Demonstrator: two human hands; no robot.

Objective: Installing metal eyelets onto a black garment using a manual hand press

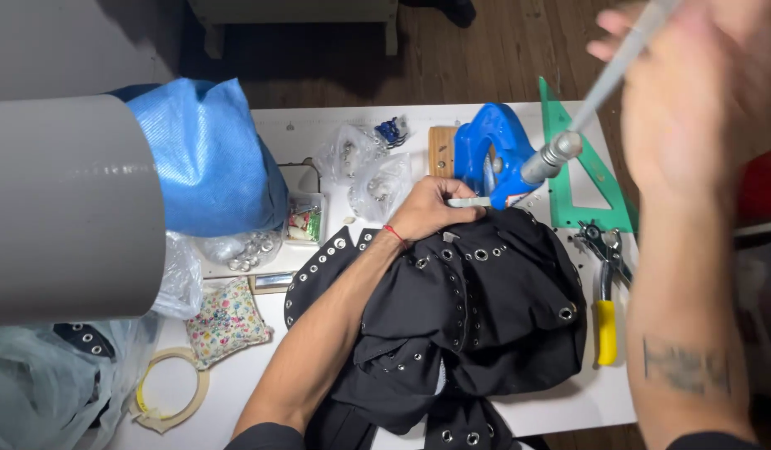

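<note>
My left hand is flat on the black eyeleted fabric, fingers curled and pressing its top edge in under the blue eyelet press at the back middle of the desk. Left grip: pressed down on cloth, pinching a fold near the die, not spread. My right hand is up high and blurred, grip wrapped around the grey press lever. The lever's long axis runs diagonal, from the metal hub at the press up and right toward the frame corner. The fabric is soft, floppy, probably mid-weight with all the metal eyelets; it bunches and slides, so I'd hold it close to the punch spot, not at the loose edges. It lies heaped in the desk's middle, the bulk trailing toward me, the eyelet row running roughly left-right at the press. The lever looks stiff and smooth, best gripped far from the hub for leverage. To the right lie the green set square and yellow-handled pliers, just beside the cloth. Left: blue bag, floral pincushion, tape roll, clear bags of eyelets. The grey tube blocks the left side of the view.
</note>
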